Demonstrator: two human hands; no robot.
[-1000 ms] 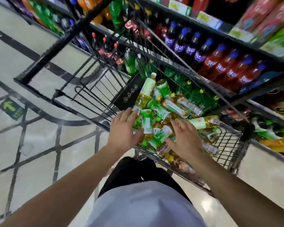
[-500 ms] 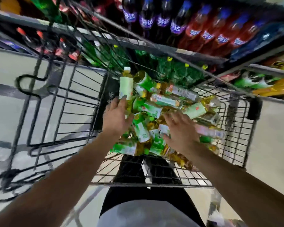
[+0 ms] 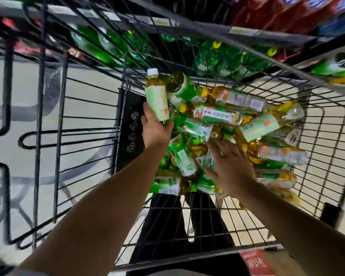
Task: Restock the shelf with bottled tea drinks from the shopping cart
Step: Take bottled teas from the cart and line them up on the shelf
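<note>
While the left hand [image 3: 154, 127] grips a pale-green-labelled tea bottle [image 3: 156, 96] upright by its base, above the heap of tea bottles [image 3: 217, 124] in the wire shopping cart [image 3: 317, 148], the right hand [image 3: 230, 166] rests open-fingered on that heap.

The shopping cart [image 3: 88, 116] is made of thin black metal wire with a dull, painted look. The tea bottles [image 3: 217, 114] in it are clear, shiny plastic, and their labels look smooth and glossy (paper or plastic film, hard to tell). One bottle [image 3: 156, 96] has a pale green, matt label and a smooth white plastic cap. The floor [image 3: 92, 90] under the cart is pale, hard and a bit shiny.
</note>
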